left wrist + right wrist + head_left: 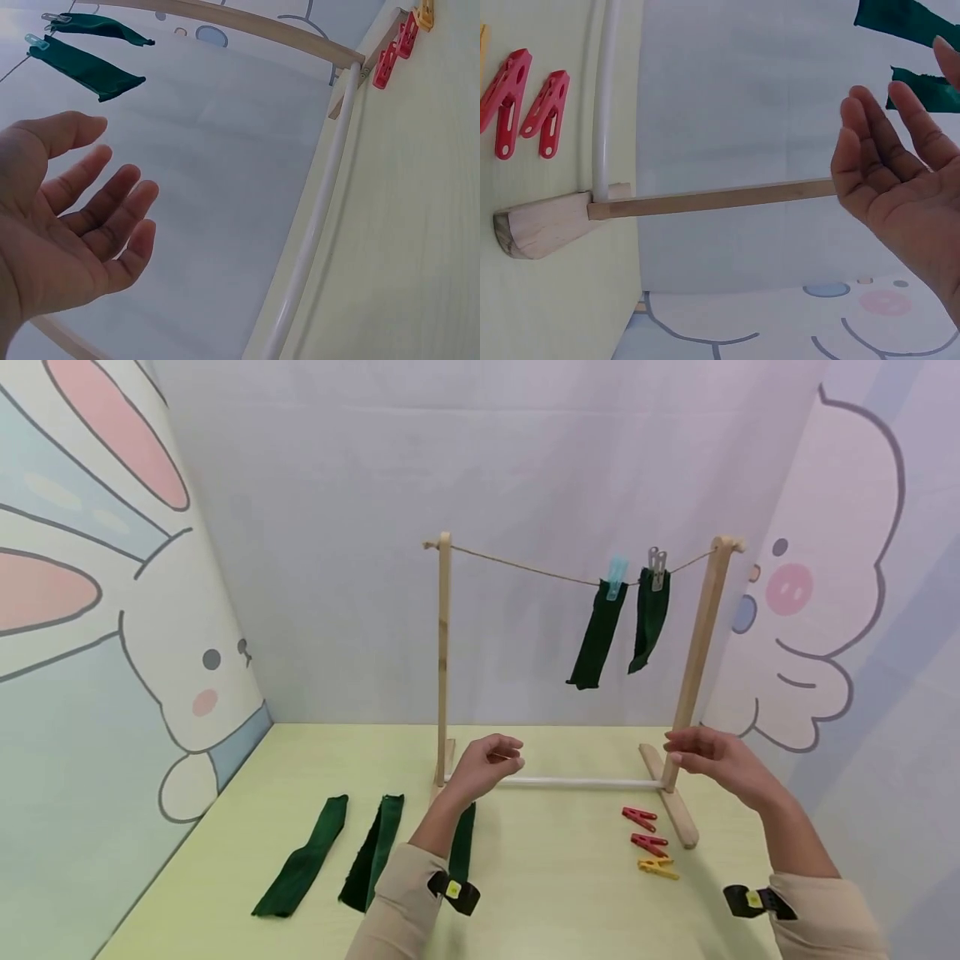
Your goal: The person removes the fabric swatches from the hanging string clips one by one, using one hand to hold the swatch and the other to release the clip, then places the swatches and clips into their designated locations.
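I see that the left hand (487, 767) and the right hand (712, 764) hold nothing, fingers loosely bent. The nearest strip (462, 843) lies on the table (555, 877), below the left hand, partly hidden by the forearm (435, 828), its long axis running forward; the left hand is nearer.

Five green cloth strips (597, 639) show, two at the upper right of the head view and three at the lower left; one blue clip (617, 578) and one grey clip (657, 568) are at the upper right, two red clips (637, 816) and one yellow clip (656, 866) at the lower right, five clips in all. There are two wooden posts (443, 660), two wooden feet (678, 814), one cord (525, 565), one white rod (585, 783), two hands (716, 764), two wrist straps (467, 897) and two cartoon animals (825, 527)
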The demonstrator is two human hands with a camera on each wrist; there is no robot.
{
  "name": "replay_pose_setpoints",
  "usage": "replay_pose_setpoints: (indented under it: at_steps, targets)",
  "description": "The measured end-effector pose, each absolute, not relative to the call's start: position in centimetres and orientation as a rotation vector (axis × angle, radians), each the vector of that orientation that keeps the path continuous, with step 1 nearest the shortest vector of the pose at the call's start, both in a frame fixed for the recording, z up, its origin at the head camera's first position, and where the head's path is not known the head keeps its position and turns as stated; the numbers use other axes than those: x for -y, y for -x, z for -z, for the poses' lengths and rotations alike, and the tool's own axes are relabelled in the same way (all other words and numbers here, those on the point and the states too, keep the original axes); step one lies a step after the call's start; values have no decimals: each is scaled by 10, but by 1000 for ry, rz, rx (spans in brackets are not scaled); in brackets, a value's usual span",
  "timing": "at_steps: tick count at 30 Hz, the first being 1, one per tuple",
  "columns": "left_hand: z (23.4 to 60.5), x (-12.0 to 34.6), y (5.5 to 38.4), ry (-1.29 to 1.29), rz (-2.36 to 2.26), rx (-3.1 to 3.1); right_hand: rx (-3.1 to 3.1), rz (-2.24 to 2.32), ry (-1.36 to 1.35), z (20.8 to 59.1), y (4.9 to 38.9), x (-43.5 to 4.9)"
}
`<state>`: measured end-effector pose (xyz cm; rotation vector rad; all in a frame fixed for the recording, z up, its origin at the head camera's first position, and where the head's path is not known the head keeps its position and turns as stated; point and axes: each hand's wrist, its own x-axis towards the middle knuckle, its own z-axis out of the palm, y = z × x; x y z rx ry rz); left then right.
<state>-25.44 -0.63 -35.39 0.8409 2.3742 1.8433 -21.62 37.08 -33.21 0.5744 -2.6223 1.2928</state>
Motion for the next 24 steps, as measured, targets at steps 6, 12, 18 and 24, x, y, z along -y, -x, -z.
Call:
replay_pose_setpoints:
  at_steps: [6, 12, 18, 24]
  targets:
    - [371, 0, 280, -976, -1830, -2321, 2495, -1224, -581, 323, 222, -364]
    - [368, -6, 286, -992, -1843, -2336, 2431, -1217, -616, 310, 228, -358]
    - [357, -13, 288, -1014, -1916, -2374, 2404, -1210, -654, 291, 232, -348]
    - [346, -21, 290, -965, -1974, -2394, 2400, -1166, -636, 273, 234, -339]
